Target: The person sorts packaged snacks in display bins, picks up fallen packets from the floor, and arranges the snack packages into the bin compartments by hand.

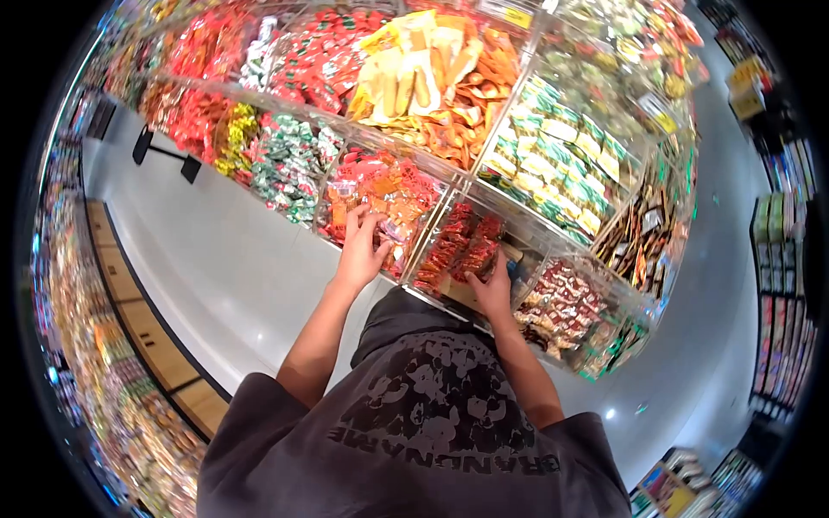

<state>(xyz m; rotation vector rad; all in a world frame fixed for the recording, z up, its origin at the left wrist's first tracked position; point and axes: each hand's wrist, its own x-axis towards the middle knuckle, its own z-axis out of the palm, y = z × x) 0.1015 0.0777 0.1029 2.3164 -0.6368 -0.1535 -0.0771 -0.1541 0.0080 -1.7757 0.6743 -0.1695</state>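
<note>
My left hand [361, 252] reaches into a clear bin of red and orange snack packets [387, 183]. Its fingers are spread and rest on or just above the packets at the near side. In the neighbouring bin to the right, my right hand [492, 289] has thumb and fingers around a row of small dark-red packets [477, 255]. More red packets [445, 250] stand in a row to the left of it in the same bin. The brown bottom of that bin shows beside the row.
Clear dividers separate the bins. Yellow and orange packets [423, 78] lie in the bin behind, green and white packets [557, 160] behind to the right. Brown and white wrapped sweets [561, 302] fill the bin on the right. Shelves [129, 319] line the left side.
</note>
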